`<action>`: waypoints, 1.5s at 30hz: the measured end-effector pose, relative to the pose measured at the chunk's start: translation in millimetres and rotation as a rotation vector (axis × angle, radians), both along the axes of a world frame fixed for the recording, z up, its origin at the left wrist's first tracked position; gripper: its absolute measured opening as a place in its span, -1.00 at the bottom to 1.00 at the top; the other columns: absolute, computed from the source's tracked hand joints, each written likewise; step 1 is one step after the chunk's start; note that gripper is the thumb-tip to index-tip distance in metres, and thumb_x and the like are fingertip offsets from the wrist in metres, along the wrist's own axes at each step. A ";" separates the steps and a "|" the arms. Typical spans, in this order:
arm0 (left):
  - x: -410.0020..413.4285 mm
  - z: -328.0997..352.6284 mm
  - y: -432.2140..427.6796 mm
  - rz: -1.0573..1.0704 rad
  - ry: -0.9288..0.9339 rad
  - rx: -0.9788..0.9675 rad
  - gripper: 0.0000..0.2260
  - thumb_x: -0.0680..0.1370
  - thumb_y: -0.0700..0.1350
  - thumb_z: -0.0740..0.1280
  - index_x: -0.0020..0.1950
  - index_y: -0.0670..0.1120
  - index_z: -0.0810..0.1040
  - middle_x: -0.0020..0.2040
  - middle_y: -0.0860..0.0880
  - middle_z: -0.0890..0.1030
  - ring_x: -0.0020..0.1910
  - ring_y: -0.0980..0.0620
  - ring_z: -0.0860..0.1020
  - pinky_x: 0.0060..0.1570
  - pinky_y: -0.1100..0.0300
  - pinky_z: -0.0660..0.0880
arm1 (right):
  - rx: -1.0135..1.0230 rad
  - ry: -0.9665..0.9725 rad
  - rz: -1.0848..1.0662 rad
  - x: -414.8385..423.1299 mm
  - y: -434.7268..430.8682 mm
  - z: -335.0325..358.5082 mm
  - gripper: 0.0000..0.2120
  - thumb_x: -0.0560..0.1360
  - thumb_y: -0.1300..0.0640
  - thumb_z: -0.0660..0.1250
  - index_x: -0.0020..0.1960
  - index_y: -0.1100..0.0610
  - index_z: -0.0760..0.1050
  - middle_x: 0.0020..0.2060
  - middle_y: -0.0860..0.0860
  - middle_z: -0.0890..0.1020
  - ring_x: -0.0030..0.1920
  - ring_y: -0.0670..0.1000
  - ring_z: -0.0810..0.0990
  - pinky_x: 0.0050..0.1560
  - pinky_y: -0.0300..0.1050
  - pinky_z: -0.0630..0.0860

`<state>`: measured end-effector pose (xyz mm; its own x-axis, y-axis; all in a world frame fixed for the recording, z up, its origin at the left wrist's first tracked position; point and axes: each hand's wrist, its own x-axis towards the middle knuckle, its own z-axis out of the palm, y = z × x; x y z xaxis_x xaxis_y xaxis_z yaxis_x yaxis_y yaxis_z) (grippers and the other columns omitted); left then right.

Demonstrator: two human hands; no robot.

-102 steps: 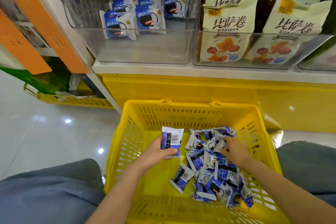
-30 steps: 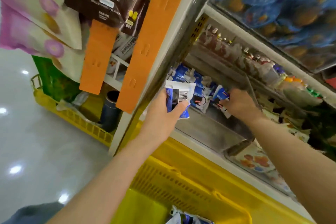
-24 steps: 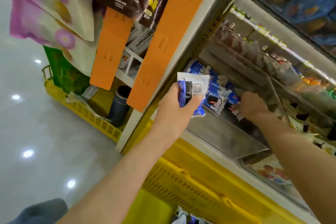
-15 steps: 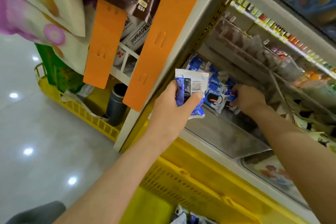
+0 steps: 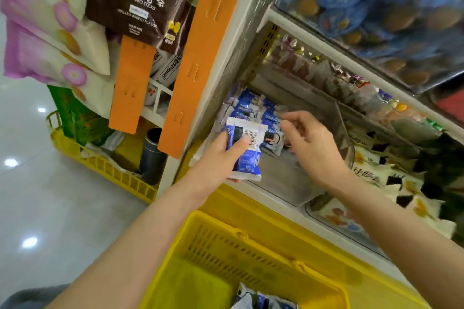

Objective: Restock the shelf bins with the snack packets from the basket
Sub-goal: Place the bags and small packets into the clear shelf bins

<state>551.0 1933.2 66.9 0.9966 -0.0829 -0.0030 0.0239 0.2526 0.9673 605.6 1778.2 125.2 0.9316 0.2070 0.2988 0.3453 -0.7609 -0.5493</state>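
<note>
While the snack packet (image 5: 247,155) stands near upright, long axis vertical, barcode side to camera, the left hand (image 5: 218,158) grips its left edge just before the clear bin (image 5: 286,183). Right hand (image 5: 310,142) hovers over the bin, fingers loosely curled, blurred; cannot tell if it holds anything. Blue packets (image 5: 248,109) fill the bin's back; yellow basket (image 5: 226,241) below.

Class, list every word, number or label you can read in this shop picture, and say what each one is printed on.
"香脆薯条": on the dark brown hanging bag.
"POTATO STICKS": same bag.
"GRILLED WAGYU FLAVOR": same bag.
Barcode digits on the blue packet in the left hand: too small to read.
Print on the cream bags, lower right: too blurred.
</note>
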 end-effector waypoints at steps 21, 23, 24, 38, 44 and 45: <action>-46.6 4.7 -32.4 0.076 0.027 -0.131 -0.80 0.54 -0.22 0.29 0.10 0.03 0.52 0.02 -0.02 0.65 -0.02 0.05 0.64 -0.05 0.12 0.55 | 0.120 0.044 0.231 -107.2 -16.6 -23.3 -0.60 0.47 0.33 0.35 0.23 0.00 0.44 0.10 -0.11 0.47 0.06 -0.25 0.48 0.03 -0.51 0.40; -46.4 5.8 -30.7 0.060 0.037 -0.136 -0.80 0.55 -0.24 0.26 0.06 0.04 0.54 0.01 0.01 0.66 -0.03 0.09 0.64 -0.06 0.15 0.56 | 0.146 0.041 0.170 -105.8 -22.4 -19.8 -0.60 0.48 0.26 0.35 0.23 -0.07 0.40 0.09 -0.18 0.47 0.09 -0.29 0.46 0.06 -0.52 0.38; -46.7 6.5 -30.5 0.042 0.045 -0.140 -0.81 0.55 -0.24 0.25 0.05 0.03 0.54 0.00 0.01 0.67 -0.03 0.10 0.64 -0.05 0.15 0.56 | 0.169 0.065 0.126 -103.7 -24.4 -17.3 -0.60 0.48 0.20 0.36 0.24 -0.08 0.38 0.10 -0.20 0.47 0.10 -0.28 0.46 0.06 -0.51 0.38; -35.1 2.4 -20.5 0.060 -0.036 -0.126 -0.85 0.47 -0.12 0.35 0.03 -0.02 0.52 -0.09 0.00 0.66 -0.10 0.09 0.65 -0.21 0.29 0.57 | 0.515 0.453 -0.003 -73.2 -24.6 -5.1 -0.58 0.37 0.17 0.49 0.14 0.07 0.39 0.06 0.07 0.61 -0.06 -0.01 0.67 -0.15 -0.21 0.62; -31.2 0.9 -17.3 0.151 -0.430 0.649 -0.85 0.52 -0.03 0.30 0.06 0.15 0.45 -0.04 0.19 0.51 -0.02 0.27 0.46 -0.14 0.41 0.38 | -0.210 0.147 0.118 -73.7 -21.1 -7.4 -0.49 0.39 0.01 0.45 0.26 -0.13 0.31 0.05 -0.28 0.45 0.10 -0.28 0.43 0.07 -0.42 0.36; -29.8 1.7 -18.1 0.112 -0.454 0.665 -0.85 0.53 -0.02 0.29 0.07 0.17 0.43 -0.03 0.21 0.49 0.00 0.28 0.45 -0.13 0.42 0.36 | -0.235 0.141 0.139 -72.9 -19.9 -7.2 -0.54 0.40 -0.01 0.43 0.25 -0.13 0.36 0.06 -0.28 0.48 0.11 -0.28 0.43 0.07 -0.42 0.34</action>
<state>521.2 1915.1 68.6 0.9147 -0.1055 0.3901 -0.3981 -0.4008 0.8252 532.6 1758.3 118.0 0.9183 0.3836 0.0976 0.3880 -0.8235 -0.4139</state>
